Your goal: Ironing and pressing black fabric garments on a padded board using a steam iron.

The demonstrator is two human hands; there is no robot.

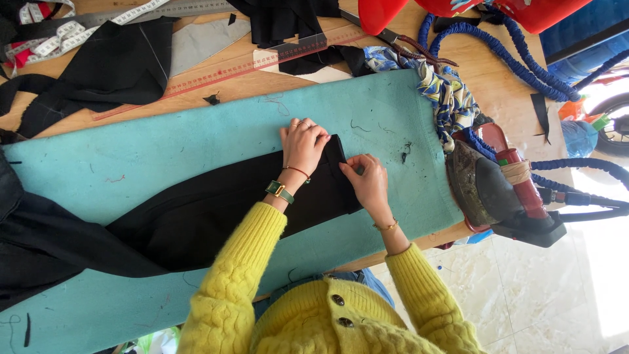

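I see black fabric (216, 210) lying across the turquoise pad (131, 157), its end under both hands. My left hand (303, 144) presses flat, fingers together; my right hand (367, 180) pinches the end's edge. It looks soft and limp (likely light), best held at that folded edge.

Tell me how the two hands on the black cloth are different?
The left hand lies flat, pressing down on the black cloth; the right hand pinches the cloth's folded edge with its fingertips. The left wrist wears a green watch and a thin red bracelet; the right wrist wears a gold bangle. Both come from fuzzy yellow sleeves and touch the same cloth on the teal pad.
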